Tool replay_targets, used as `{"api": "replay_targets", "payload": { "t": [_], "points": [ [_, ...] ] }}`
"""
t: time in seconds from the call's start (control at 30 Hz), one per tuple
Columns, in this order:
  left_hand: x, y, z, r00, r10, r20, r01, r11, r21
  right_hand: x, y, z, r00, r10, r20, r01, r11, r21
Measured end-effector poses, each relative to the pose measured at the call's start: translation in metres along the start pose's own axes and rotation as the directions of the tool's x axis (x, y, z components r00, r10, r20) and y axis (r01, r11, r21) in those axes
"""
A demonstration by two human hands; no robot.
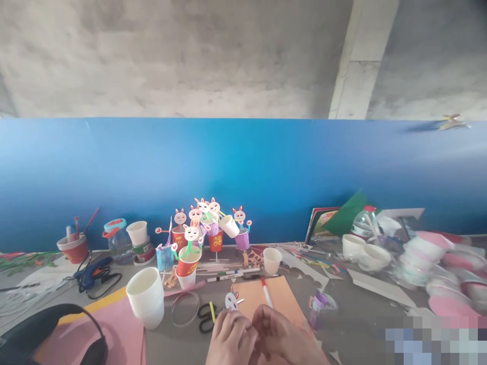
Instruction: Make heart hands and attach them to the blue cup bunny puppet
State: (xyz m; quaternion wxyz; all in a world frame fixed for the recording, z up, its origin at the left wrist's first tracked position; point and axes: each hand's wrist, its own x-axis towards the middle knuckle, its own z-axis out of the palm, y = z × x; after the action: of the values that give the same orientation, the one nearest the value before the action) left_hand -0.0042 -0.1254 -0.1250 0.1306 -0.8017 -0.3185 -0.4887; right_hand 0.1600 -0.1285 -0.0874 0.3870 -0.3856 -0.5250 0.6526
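Observation:
My left hand (232, 337) and my right hand (283, 337) meet at the bottom middle of the view, fingers curled and pressed together over an orange paper sheet (283, 299). What they pinch between them is hidden. A small paper rabbit face (230, 300) and a red-capped marker (266, 291) lie just beyond the fingers. Black-handled scissors (207, 315) rest to the left of my left hand. A stack of white paper cups (145, 299) stands further left.
A cluster of rabbit-faced paper cup figures (207, 228) stands against the blue backdrop (243, 172). A blue glue gun (91, 274), a jar (117, 241), a red cup of pens (74, 248), white bowls (365, 251), a water bottle (363, 220) and pink-white disc stacks (452, 276) crowd the table.

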Motion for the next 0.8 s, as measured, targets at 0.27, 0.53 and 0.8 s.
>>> {"api": "replay_targets", "payload": {
  "t": [0.27,0.53,0.8],
  "points": [
    [0.003,-0.004,-0.023,0.988,-0.034,0.15,0.043,0.997,-0.057,-0.021,-0.033,-0.02,0.993,-0.06,-0.101,0.034,0.969,-0.243],
    [0.004,0.003,-0.024,0.987,-0.059,0.151,0.071,0.994,-0.079,-0.033,-0.014,-0.026,0.975,-0.104,-0.198,-0.007,0.868,-0.496],
    [0.008,0.006,-0.029,0.978,-0.027,0.209,0.064,0.983,-0.171,-0.046,-0.015,-0.017,0.962,-0.142,-0.234,-0.042,0.767,-0.64]
  ]
}}
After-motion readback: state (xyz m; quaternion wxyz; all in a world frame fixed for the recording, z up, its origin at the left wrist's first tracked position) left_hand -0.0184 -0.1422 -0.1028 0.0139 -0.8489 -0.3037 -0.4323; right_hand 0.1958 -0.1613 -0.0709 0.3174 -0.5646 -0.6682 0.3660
